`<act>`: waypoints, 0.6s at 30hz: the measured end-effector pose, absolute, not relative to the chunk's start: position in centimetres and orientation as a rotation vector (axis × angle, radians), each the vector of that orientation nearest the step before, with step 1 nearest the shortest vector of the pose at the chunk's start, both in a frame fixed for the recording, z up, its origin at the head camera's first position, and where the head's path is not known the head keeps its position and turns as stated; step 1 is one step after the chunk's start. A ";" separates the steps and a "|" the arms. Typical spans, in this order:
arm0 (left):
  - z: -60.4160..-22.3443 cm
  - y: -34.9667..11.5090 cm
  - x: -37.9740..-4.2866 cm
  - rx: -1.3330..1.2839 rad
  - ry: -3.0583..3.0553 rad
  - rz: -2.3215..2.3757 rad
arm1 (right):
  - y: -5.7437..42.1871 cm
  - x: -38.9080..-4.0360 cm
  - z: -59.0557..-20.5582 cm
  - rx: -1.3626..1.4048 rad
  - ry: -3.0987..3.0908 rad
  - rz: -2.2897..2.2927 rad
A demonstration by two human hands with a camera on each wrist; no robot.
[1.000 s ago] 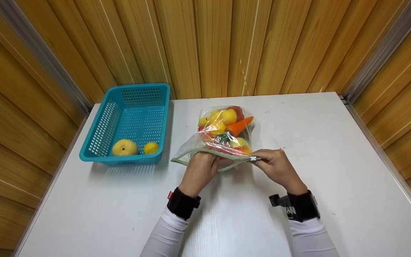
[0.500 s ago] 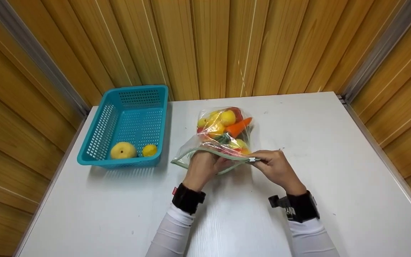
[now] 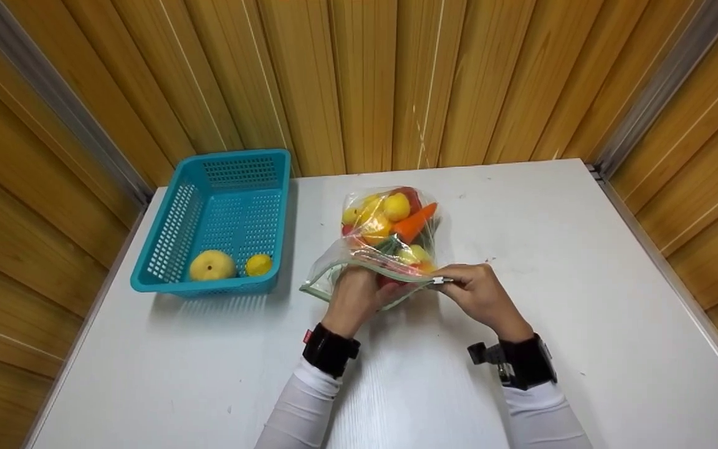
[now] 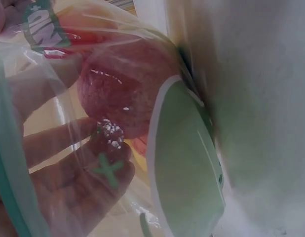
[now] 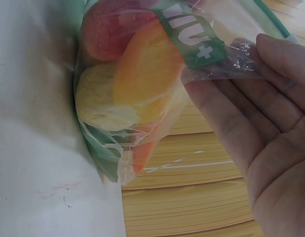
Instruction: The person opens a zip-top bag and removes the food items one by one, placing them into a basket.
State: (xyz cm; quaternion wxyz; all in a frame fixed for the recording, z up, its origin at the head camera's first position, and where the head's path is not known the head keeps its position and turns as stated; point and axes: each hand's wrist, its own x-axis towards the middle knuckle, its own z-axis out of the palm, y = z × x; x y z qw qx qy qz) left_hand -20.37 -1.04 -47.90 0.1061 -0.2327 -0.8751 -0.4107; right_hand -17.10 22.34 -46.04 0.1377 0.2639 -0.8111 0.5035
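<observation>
A clear zip bag (image 3: 359, 251) with a green rim lies in the middle of the table, its mouth towards me. My left hand (image 3: 354, 298) reaches through the mouth. In the left wrist view, its thumb and fairly straight fingers are spread at the near side of a round red fruit (image 4: 128, 86); the fingertips are right at its skin. My right hand (image 3: 482, 296) pinches the right end of the rim, beside the white slider (image 3: 439, 280). A carrot (image 3: 415, 223), a yellow round fruit (image 3: 396, 206) and several other fruits and vegetables fill the bag.
A teal basket (image 3: 141, 274) stands left of the bag. Inside it, near the front, lie a pale round fruit (image 3: 212, 266) and a lemon (image 3: 259, 265). Wood-patterned walls (image 3: 365, 87) enclose the white table (image 3: 558, 249) at the back and sides.
My left hand has turned inside the bag mouth, and its thumb has spread away from the fingers. Red now shows beside the thumb. My right hand keeps its pinch on the rim.
</observation>
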 end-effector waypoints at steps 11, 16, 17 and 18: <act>-48.0 -1.4 -19.9 -0.631 -2.619 -1.128 | 22.1 -17.0 -46.0 0.762 -2.389 1.452; -47.8 -1.5 -19.9 -0.668 -2.640 -1.227 | 22.2 -16.9 -46.1 0.765 -2.397 1.439; -47.8 -1.5 -19.9 -0.676 -2.644 -1.246 | 22.2 -16.9 -46.1 0.766 -2.398 1.435; -47.8 -1.5 -19.9 -0.685 -2.645 -1.258 | 22.2 -16.9 -46.1 0.765 -2.398 1.435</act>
